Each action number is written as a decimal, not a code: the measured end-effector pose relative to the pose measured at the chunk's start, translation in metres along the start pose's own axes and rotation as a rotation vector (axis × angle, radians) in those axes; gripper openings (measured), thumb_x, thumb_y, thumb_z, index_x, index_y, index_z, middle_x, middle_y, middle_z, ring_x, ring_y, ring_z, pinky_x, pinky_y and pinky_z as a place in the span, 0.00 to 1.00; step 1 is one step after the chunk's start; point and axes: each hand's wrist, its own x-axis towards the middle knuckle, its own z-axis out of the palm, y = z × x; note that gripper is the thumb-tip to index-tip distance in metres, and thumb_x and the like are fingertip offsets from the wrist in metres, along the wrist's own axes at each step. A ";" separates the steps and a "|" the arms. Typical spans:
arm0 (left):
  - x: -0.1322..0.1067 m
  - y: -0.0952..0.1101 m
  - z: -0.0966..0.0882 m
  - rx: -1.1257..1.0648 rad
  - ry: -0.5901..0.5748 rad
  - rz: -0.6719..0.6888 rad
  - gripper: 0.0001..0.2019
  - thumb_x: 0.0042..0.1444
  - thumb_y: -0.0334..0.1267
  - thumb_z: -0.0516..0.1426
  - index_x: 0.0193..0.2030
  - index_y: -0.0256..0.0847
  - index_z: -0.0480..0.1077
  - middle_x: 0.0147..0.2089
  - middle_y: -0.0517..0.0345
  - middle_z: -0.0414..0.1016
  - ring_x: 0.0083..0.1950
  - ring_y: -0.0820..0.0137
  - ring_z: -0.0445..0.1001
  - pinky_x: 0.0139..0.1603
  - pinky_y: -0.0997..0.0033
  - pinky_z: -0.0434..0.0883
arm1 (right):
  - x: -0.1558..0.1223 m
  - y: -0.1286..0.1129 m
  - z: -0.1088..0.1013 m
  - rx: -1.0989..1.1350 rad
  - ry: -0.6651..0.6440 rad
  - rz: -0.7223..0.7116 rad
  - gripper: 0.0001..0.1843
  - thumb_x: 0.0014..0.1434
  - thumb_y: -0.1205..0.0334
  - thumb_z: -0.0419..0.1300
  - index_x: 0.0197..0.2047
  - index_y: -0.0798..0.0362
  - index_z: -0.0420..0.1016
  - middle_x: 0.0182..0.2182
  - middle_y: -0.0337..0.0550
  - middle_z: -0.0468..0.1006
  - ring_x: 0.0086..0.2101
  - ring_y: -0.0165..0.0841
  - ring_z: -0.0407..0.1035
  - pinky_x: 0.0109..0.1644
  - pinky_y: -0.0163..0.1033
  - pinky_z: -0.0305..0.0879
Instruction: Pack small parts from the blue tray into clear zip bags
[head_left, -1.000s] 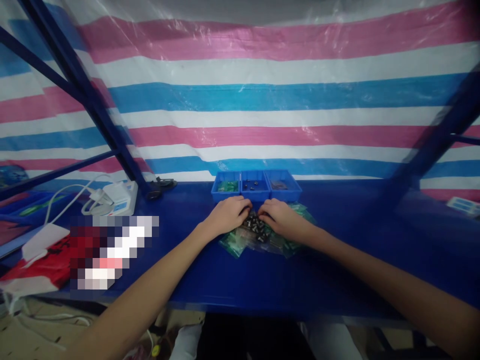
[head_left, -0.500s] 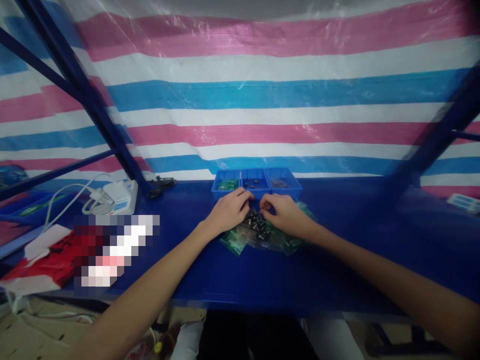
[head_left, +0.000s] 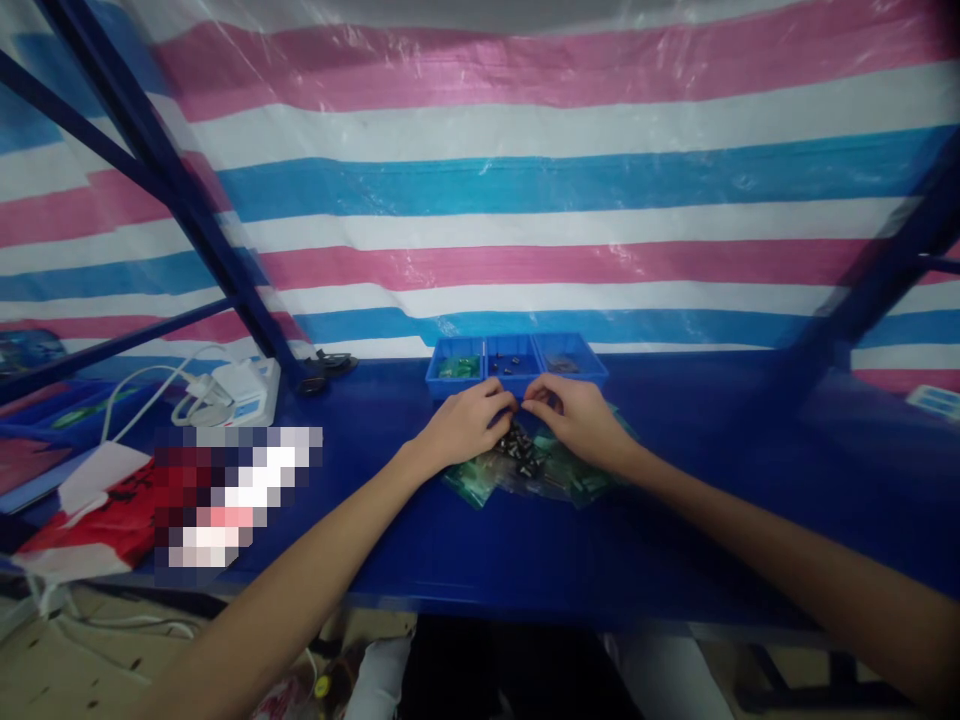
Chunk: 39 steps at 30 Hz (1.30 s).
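My left hand (head_left: 474,422) is closed above a pile of small dark metallic parts (head_left: 519,450), its fingertips pinched together. Close beside it, my right hand (head_left: 574,412) is also closed, thumb and forefinger meeting near the left fingertips. Whatever the fingers hold is too small or hidden to name. Under and around the pile lie green and clear plastic bags (head_left: 472,483), partly covered by both hands. Just behind the hands stands a blue three-compartment tray (head_left: 517,392). Green packets (head_left: 459,367) lie in its left compartment, and a few small dark pieces (head_left: 514,360) in the middle one.
All this rests on a blue table (head_left: 480,555). To the left are a white power strip (head_left: 259,392) with plugs and cables, a red bag (head_left: 112,520) and a blurred-out patch. Blue metal posts (head_left: 187,220) rise at both sides before a striped sheet (head_left: 525,190).
My two hands have come closer together, the fingertips now nearly touching above the pile. The whole view has shifted slightly.
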 end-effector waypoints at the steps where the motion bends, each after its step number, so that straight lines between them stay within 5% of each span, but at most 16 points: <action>1: 0.000 0.000 0.000 0.000 0.002 0.011 0.09 0.70 0.38 0.51 0.49 0.40 0.71 0.46 0.54 0.70 0.43 0.68 0.73 0.43 0.67 0.71 | 0.000 -0.001 0.000 0.012 0.003 0.010 0.04 0.62 0.64 0.59 0.35 0.51 0.74 0.29 0.40 0.78 0.28 0.32 0.68 0.35 0.38 0.61; 9: 0.002 -0.002 0.001 0.018 0.052 0.035 0.17 0.72 0.50 0.50 0.44 0.40 0.71 0.43 0.55 0.71 0.42 0.68 0.72 0.40 0.69 0.69 | -0.002 0.000 0.005 0.025 0.009 0.031 0.06 0.63 0.60 0.60 0.33 0.51 0.72 0.27 0.39 0.77 0.26 0.31 0.67 0.33 0.37 0.60; 26: 0.003 0.004 -0.005 -0.076 0.122 0.015 0.13 0.73 0.44 0.48 0.47 0.40 0.69 0.44 0.54 0.74 0.42 0.69 0.74 0.43 0.68 0.70 | -0.001 0.006 0.007 0.119 -0.160 0.068 0.04 0.63 0.63 0.59 0.37 0.51 0.76 0.33 0.41 0.82 0.34 0.34 0.74 0.38 0.38 0.67; 39: 0.001 0.005 -0.003 -0.100 0.112 0.041 0.13 0.69 0.34 0.51 0.58 0.40 0.62 0.48 0.52 0.72 0.44 0.66 0.74 0.44 0.65 0.72 | -0.001 0.000 0.003 0.107 -0.064 0.068 0.09 0.64 0.60 0.55 0.35 0.52 0.75 0.28 0.42 0.80 0.28 0.32 0.69 0.34 0.38 0.60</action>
